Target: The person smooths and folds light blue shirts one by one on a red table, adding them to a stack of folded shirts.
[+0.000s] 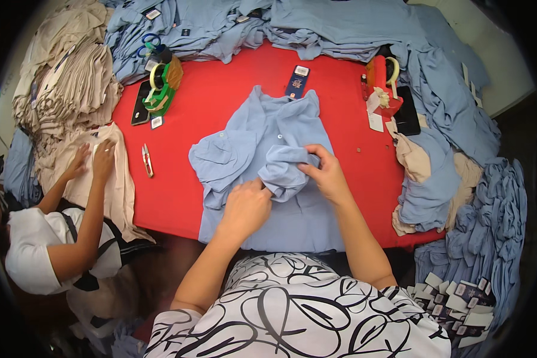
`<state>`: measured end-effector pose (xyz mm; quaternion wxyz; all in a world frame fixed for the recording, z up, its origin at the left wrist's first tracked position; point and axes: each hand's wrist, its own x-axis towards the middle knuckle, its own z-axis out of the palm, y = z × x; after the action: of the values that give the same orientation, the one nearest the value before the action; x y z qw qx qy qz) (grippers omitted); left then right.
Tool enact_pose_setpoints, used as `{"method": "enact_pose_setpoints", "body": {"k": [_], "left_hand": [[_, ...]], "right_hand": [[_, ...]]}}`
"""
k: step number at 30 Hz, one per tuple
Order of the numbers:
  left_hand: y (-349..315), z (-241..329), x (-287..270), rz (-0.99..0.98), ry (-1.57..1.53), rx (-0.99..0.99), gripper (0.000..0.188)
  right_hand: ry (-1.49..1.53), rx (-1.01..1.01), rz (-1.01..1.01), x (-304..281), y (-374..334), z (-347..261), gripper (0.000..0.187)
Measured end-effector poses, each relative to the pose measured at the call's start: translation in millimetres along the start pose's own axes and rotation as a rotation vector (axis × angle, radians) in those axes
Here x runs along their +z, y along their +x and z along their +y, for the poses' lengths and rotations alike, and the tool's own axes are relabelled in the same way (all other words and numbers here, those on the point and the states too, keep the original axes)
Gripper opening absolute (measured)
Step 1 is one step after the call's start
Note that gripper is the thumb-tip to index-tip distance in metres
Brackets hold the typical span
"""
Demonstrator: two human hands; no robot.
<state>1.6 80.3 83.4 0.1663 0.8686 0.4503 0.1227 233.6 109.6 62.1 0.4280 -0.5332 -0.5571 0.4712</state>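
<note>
a: where's the shirt (pixel 262 179)?

b: flat on the red bench (pixel 209 95), collar away from the person, hem at the near edge. one sleeve (pixel 286 167) is folded in over the front.

a: and the hands?

b: left hand (pixel 244 206) presses down beside the bunched sleeve, fingers curled onto the cloth. right hand (pixel 327 176) pinches the sleeve's edge, thumb and fingers together on it.

a: how would it handle?

b: light, soft and limp, i'd judge. it creases and slumps, won't hold a shape. best taken at seams, cuff or shoulder, one hand pinning the body.

a: anything close by?

b: snips (pixel 147 160) to the left, a dark tag (pixel 297 80) above the collar, blue shirt piles (pixel 447 107) around.
</note>
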Motion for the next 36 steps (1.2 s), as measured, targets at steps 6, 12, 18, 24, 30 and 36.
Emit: {"method": "enact_pose_setpoints", "body": {"k": [6, 12, 18, 24, 30, 36], "left_hand": [[29.4, 19.8, -6.8, 0.274, -0.436, -0.053, 0.033], [102.2, 26.4, -28.0, -0.005, -0.610, 0.102, 0.024], [147.9, 103.9, -49.0, -0.226, -0.534, 0.502, 0.036], [179.3, 103.2, -36.0, -0.520, -0.251, 0.662, 0.045], [215.4, 115.5, -36.7, -0.604, -0.165, 0.586, 0.043], [198.3, 138.0, -8.9, 0.056, -0.261, 0.776, 0.020]], "right_hand": [[0.265, 0.092, 0.149, -18.5, -51.1, 7.0, 0.048], [0.221, 0.017, 0.300, -56.0, -84.8, 5.5, 0.044], [-0.398, -0.258, 0.413, -72.2, -97.0, -53.8, 0.026], [0.433, -0.254, 0.288, -115.6, -135.1, -50.9, 0.017], [0.079, 0.048, 0.498, -129.0, -154.7, -24.0, 0.015], [-0.025, -0.035, 0.813, -129.1, -149.2, -5.4, 0.011]]}}
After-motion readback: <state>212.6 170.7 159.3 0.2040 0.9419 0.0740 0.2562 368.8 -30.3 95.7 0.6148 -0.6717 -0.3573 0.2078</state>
